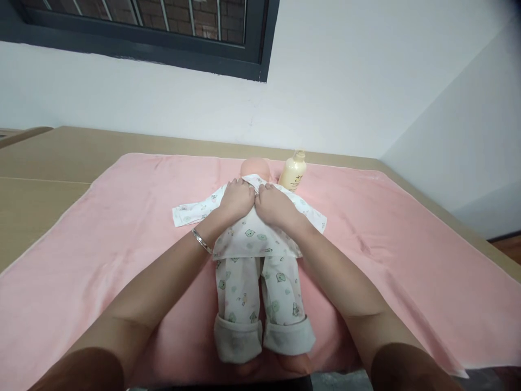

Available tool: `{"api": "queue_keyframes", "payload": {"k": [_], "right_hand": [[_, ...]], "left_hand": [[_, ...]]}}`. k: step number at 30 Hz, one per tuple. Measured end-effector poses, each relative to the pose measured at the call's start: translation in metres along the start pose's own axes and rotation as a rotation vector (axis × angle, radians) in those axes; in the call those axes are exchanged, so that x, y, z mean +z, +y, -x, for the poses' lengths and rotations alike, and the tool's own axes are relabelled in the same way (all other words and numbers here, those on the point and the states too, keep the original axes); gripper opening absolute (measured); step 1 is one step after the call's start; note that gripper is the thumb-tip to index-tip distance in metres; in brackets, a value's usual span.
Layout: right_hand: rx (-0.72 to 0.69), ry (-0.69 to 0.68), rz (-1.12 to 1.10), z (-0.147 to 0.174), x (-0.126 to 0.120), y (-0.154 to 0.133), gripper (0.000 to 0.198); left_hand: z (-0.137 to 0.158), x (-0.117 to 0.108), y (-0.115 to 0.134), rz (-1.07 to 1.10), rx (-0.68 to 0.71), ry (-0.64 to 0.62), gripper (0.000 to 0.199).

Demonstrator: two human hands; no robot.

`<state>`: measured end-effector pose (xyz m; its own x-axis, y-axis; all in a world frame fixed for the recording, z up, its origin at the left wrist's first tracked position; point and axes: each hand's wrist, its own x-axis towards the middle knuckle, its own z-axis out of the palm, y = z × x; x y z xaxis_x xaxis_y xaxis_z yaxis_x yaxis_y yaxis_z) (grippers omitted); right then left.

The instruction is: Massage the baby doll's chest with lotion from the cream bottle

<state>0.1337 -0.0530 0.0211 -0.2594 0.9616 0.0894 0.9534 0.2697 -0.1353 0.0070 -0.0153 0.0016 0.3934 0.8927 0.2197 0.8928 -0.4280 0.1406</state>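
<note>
A baby doll (255,167) lies on its back, head toward the wall, in a white pajama top (257,243) with small green animal prints. Matching pajama pants (280,288) have their cuffs rolled up, and the feet show below. Both hands meet at the upper chest, just under the collar. My left hand (237,200), above a silver bracelet on the wrist, has its fingers bent onto the top's fabric. Beside it, my right hand (274,204) is closed on the cloth near the front opening. Fingertips are partly hidden. The sleeves stretch out to either side.
A pale yellow bottle (293,171) stands to the right of the doll's head. Beneath everything is a pink blanket (134,233), spread over a light wooden table (36,201). Behind the table rise a white wall (325,87) and a dark-framed barred window (260,41).
</note>
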Motion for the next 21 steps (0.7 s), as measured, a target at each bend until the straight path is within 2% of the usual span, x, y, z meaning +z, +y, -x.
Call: {"api": "queue_keyframes", "payload": {"k": [4, 6, 9, 14, 18, 21], "right_hand": [[0.051, 0.006, -0.155, -0.021, 0.002, 0.027, 0.044], [0.090, 0.004, -0.181, -0.026, 0.003, 0.032, 0.048], [0.107, 0.016, -0.075, -0.018, 0.002, 0.021, 0.049], [0.018, 0.014, 0.077, 0.004, -0.004, -0.008, 0.042], [0.007, -0.007, 0.017, 0.000, -0.005, -0.002, 0.037], [0.068, 0.007, -0.091, -0.011, -0.002, 0.012, 0.038]], "left_hand": [[0.011, -0.004, 0.018, -0.124, -0.024, 0.006, 0.034], [0.012, -0.005, 0.021, -0.117, -0.041, 0.019, 0.033], [0.009, -0.008, 0.017, -0.019, -0.109, 0.033, 0.035], [0.002, -0.009, 0.005, 0.173, -0.311, 0.070, 0.033], [0.002, 0.000, 0.004, 0.182, -0.299, 0.134, 0.034], [0.004, 0.006, 0.005, 0.169, -0.281, 0.179, 0.033]]}}
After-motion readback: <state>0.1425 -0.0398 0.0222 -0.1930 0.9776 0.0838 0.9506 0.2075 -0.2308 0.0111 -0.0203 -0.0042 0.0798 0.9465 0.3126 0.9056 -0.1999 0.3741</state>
